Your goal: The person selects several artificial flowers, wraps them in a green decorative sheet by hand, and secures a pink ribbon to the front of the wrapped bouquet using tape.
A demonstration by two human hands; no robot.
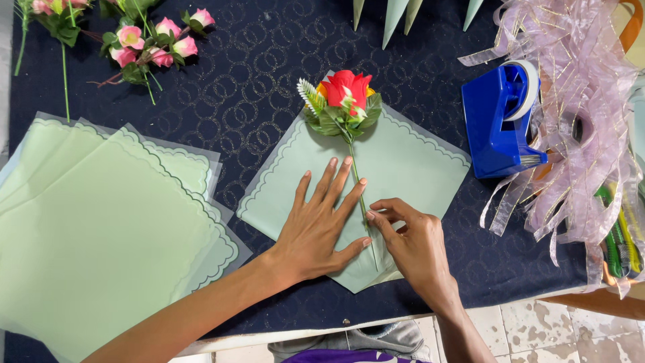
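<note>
Left hand [316, 228] flat on matte scalloped paper [416, 168], right hand [413, 242] pinching thin stem [358, 188]

Your right hand [413, 245] pinches the stem [357, 191] with your left hand [319, 222] flat just beside it, blocking that side. Beyond the pinch, the red flower head [346, 91] stands in the way. To the grip's right, bare green sheet [416, 161] gives room until the blue tape dispenser [500, 124] and ribbon heap [584, 101]. Farther left, past dark cloth [255, 87], stacked sheets [101, 228] lie flat.
</note>
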